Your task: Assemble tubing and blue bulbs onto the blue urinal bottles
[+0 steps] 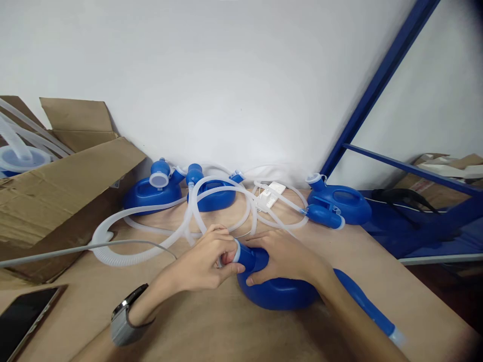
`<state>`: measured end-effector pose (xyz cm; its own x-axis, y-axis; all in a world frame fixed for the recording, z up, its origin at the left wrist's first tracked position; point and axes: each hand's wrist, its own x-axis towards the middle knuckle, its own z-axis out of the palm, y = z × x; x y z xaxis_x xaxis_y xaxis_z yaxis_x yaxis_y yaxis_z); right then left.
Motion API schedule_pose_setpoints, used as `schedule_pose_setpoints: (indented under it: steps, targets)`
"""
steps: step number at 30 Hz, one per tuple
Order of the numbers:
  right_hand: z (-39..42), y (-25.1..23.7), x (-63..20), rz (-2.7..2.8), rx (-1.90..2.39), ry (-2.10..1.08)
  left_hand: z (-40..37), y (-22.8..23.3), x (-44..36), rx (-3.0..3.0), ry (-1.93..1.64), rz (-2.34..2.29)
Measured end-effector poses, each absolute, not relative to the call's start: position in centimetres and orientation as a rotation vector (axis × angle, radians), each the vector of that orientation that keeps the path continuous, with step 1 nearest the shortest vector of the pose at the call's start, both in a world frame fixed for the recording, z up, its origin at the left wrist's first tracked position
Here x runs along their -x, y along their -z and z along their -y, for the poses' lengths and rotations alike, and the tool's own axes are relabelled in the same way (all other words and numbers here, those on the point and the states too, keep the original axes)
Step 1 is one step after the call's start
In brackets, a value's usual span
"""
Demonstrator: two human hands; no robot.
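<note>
So right now both hands are on the blue plastic bottle (pixel 277 294) lying on its side at the near middle of the wooden worktop (pixel 211 332). The right hand (pixel 285 256) is spread over the top of the bottle's body, pressing it down and steady, fingers wrapped loosely round the shoulder just behind the neck. The left hand (pixel 206 264), the one with the wristwatch (pixel 126 319), is pinched tight at the bottle's mouth (pixel 237 251), fingertips closed on the pale ring there and what looks like the end of a clear corrugated hose (pixel 151 246); whether the hose end is already seated in the neck or just held against it I can't tell, since the fingers cover the joint. My read is that the step in hand is mating hose to bottle neck. If so, the next move needs a straight push or twist with the left while the right keeps the body from rolling, plus some slack in that hose, because it loops off to the left and tangles with other tubing near the wall. Further back there are three more blue bottles (pixel 153 193) of the same kind along the wall, tubes attached, with a white power strip (pixel 269 196) between them. An open cardboard box (pixel 56 186) sits to the left, a smartphone (pixel 24 317) lies at the near left corner, and a grey cable (pixel 75 249) runs across in front of the box.
</note>
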<state>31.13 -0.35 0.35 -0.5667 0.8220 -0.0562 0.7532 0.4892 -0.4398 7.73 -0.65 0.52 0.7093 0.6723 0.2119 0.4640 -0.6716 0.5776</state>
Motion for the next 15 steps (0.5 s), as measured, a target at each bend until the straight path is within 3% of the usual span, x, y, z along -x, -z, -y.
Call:
schedule_pose_setpoints:
  steps: [10, 15]
  targets:
    - [0.4, -0.9, -31.4, 2.632, 1.229, -0.700, 0.6, -1.9, -5.8, -2.150, -0.414, -0.876]
    - [0.0, -0.9, -31.8, 2.589, 1.192, -0.759, 2.3, -2.4, -3.9, -2.446, -0.220, -0.919]
